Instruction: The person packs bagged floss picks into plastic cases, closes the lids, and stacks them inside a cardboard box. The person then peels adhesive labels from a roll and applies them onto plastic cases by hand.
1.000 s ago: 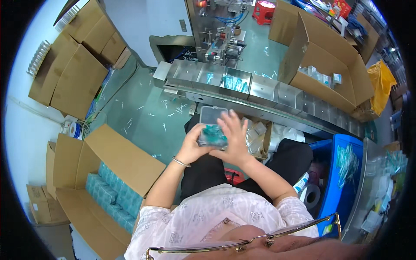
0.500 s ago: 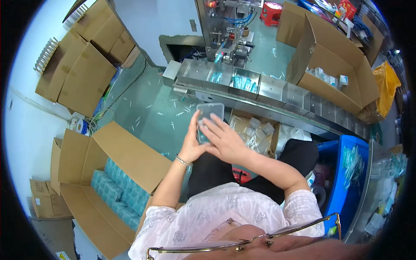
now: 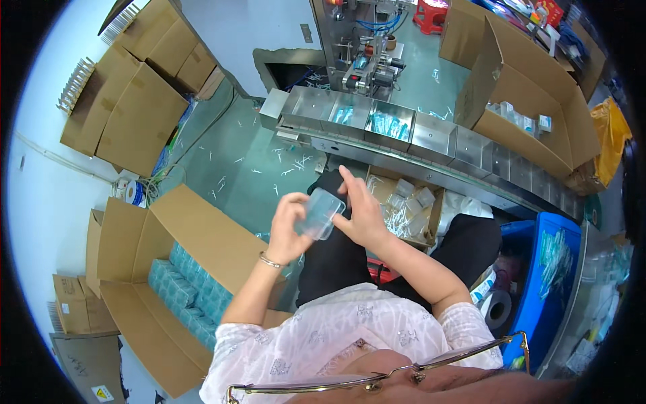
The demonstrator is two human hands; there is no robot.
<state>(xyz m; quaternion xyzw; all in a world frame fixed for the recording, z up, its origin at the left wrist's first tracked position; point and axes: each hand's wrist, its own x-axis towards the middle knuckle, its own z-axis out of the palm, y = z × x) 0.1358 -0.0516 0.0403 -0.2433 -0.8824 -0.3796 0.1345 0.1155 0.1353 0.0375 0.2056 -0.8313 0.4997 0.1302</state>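
My left hand [image 3: 288,230] is closed around one side of a small clear plastic box [image 3: 323,213], held tilted above my lap. The box has a bluish tint, and blur hides what is inside. At its other side is my right hand [image 3: 363,214], its fingers stretched out and apart. My right thumb lies at the box's edge; whether it touches cannot be made out. On the left, an open cardboard carton [image 3: 195,236] holds several stacked packs [image 3: 176,286] with teal contents.
A metal conveyor of bins [image 3: 434,140] runs across ahead, with teal slim packets [image 3: 389,125] in two bins. Below it sits a carton of clear boxes and white picks [image 3: 407,215]. A blue bin [image 3: 555,269] stands right; a large carton [image 3: 531,101] is far right.
The box has come nearer and turned; its longer, apparently unfolded outline now looks compact. My right hand has moved off its face to its right side. Packets in the conveyor bins sit slightly farther right.
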